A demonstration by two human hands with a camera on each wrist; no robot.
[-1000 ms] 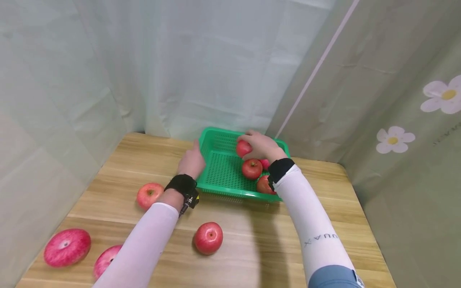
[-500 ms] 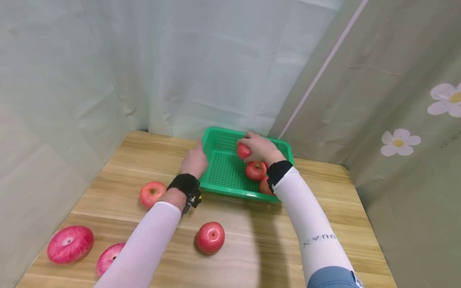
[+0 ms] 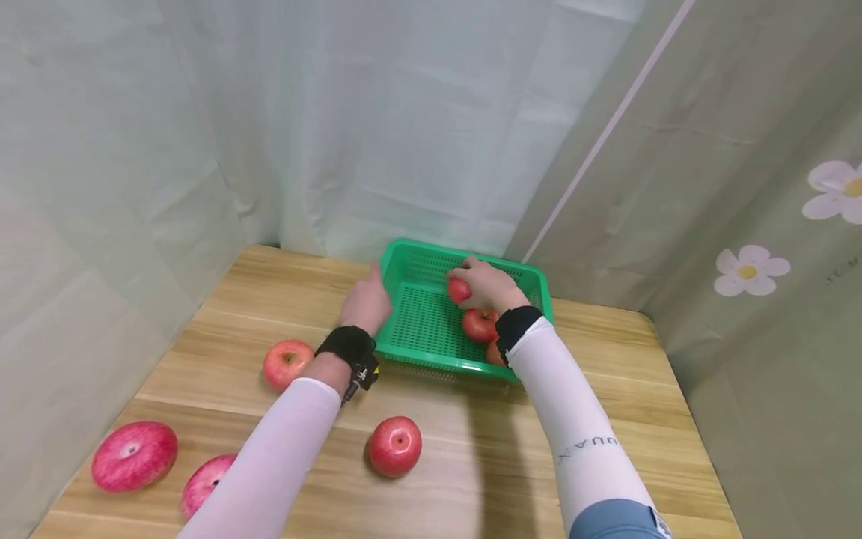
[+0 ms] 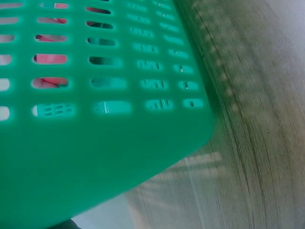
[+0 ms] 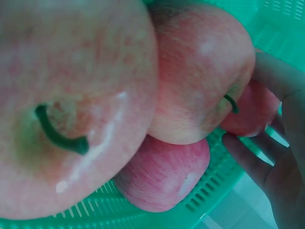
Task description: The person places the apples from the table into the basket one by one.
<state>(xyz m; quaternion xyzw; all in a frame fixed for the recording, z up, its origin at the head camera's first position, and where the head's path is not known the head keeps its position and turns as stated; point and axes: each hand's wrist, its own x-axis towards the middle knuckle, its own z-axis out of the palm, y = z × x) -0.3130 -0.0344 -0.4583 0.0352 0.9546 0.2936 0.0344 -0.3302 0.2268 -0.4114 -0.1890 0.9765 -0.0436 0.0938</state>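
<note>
My right hand (image 3: pixel 488 286) reaches into the green basket (image 3: pixel 431 358) and grips a small red apple (image 3: pixel 459 290) between thumb and fingers. In the right wrist view the fingers curl round that apple (image 5: pixel 252 112), low in the basket. Close beside it lie a red apple with a stem (image 3: pixel 480 325), a pinker apple (image 5: pixel 164 176) and a large pale-red apple (image 5: pixel 90 95). My left hand (image 3: pixel 367 303) holds the basket's left rim, one digit pointing forward along it. The left wrist view shows the slotted basket wall (image 4: pixel 109 148), with the left fingers hidden.
On the wooden table (image 3: pixel 444 486), an apple (image 3: pixel 287 364) lies left of the left wrist and another apple (image 3: pixel 395 447) lies in front of the basket. Two pink apples, a far-left apple (image 3: pixel 135 456) and one apple (image 3: pixel 205 483) partly behind the left sleeve, sit nearer. Curtains (image 3: pixel 431 135) enclose the table.
My right hand has lowered slightly with its apple, deeper into the basket. The left hand stays at the rim. The whole head view has shifted a little.
</note>
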